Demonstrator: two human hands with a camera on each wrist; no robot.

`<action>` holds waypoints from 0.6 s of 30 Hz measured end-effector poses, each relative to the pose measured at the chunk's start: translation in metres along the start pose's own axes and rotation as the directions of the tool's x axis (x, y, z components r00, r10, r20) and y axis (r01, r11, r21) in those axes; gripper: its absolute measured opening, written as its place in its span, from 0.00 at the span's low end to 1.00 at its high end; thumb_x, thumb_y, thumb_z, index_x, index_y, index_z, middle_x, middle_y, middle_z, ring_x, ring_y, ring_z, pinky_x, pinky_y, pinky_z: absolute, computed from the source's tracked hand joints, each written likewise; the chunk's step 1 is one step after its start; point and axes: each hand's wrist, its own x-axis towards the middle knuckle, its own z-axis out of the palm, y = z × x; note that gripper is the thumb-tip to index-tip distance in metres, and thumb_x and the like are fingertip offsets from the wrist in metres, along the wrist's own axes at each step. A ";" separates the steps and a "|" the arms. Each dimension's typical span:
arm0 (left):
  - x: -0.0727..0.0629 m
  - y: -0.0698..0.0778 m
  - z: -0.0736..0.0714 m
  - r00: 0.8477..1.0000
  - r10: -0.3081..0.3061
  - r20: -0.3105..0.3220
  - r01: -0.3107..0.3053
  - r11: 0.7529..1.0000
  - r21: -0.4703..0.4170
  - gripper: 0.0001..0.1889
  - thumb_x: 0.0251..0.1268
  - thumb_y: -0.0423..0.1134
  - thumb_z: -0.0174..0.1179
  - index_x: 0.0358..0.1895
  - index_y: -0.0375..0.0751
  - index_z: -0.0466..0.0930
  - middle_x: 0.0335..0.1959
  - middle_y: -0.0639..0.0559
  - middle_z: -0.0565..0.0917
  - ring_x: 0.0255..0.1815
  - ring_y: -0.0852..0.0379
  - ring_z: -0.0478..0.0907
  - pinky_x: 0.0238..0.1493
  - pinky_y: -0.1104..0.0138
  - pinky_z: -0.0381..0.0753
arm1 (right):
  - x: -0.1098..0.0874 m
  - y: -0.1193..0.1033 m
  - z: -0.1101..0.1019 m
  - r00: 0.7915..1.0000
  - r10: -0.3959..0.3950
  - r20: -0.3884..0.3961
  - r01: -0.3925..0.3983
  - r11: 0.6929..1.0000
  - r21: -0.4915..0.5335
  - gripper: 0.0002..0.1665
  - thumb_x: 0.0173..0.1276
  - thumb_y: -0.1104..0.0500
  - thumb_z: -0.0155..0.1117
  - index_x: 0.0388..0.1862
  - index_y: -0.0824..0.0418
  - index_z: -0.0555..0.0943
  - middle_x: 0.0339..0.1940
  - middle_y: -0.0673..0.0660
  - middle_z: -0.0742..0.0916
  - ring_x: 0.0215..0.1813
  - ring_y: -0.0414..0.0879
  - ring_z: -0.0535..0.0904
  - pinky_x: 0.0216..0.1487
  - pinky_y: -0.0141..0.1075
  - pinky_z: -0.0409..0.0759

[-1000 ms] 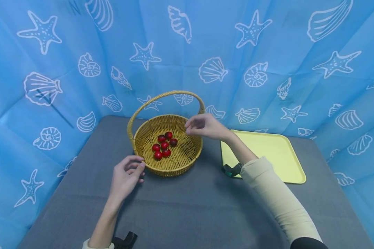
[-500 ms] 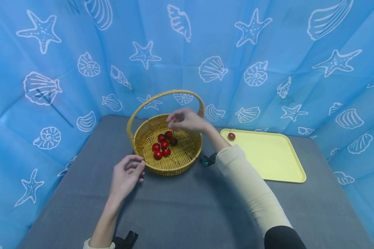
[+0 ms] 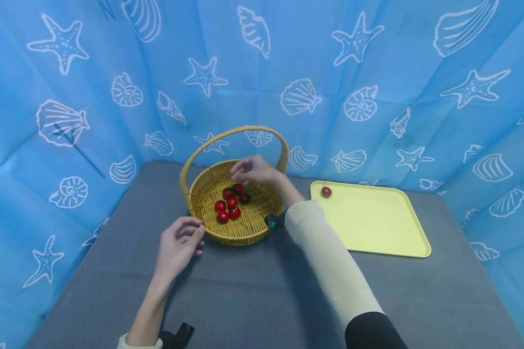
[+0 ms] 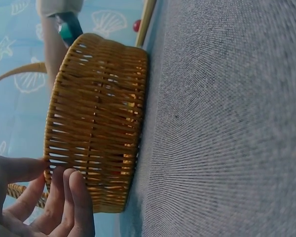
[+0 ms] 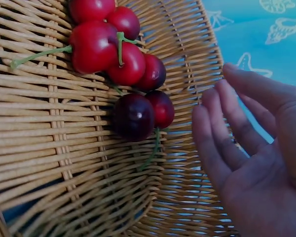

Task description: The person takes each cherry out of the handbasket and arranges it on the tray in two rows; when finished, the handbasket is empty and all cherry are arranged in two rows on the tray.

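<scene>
A round wicker basket [image 3: 254, 224] with a tall hoop handle holds several red cherries [image 3: 232, 202], some very dark. At its near left rim, my left hand [image 3: 179, 248] pinches the edge between thumb and fingers, as the left wrist view shows on the woven wall [image 4: 96, 108]. Over the far side of the basket hovers my right hand [image 3: 256, 172], its fingers loosely bent and nothing visible between them. In the right wrist view the fingertips are close to a dark cherry [image 5: 133, 117] and a smaller red one [image 5: 162, 109], apart from both.
To the right of the basket lies a yellow tray [image 3: 375, 220], with a single cherry [image 3: 326, 192] near its far left corner. Grey cloth [image 3: 244, 295] covers the table. A blue curtain [image 3: 262, 72] with shell prints hangs close behind.
My right hand has moved left, from the basket's right side to over the cherries. The arm's shift has uncovered the cherry on the tray. My left hand stays on the rim.
</scene>
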 end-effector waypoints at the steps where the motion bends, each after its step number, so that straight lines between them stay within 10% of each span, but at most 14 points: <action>1: 0.000 0.000 0.000 1.000 0.000 0.000 0.000 1.000 0.000 0.15 0.81 0.41 0.65 0.62 0.40 0.81 0.52 0.31 0.88 0.41 0.46 0.90 0.36 0.63 0.94 | 0.001 0.002 0.000 1.000 0.011 0.001 -0.011 1.000 -0.009 0.20 0.77 0.64 0.71 0.63 0.73 0.83 0.53 0.68 0.91 0.58 0.70 0.86 0.64 0.62 0.88; 18: 0.000 -0.001 0.002 1.000 -0.011 -0.015 0.011 1.000 -0.004 0.15 0.81 0.43 0.66 0.62 0.42 0.82 0.51 0.32 0.89 0.41 0.46 0.90 0.35 0.63 0.94 | 0.004 0.025 0.006 0.994 0.100 0.038 -0.091 0.976 -0.199 0.19 0.76 0.62 0.73 0.63 0.61 0.87 0.57 0.61 0.91 0.53 0.51 0.86 0.53 0.39 0.87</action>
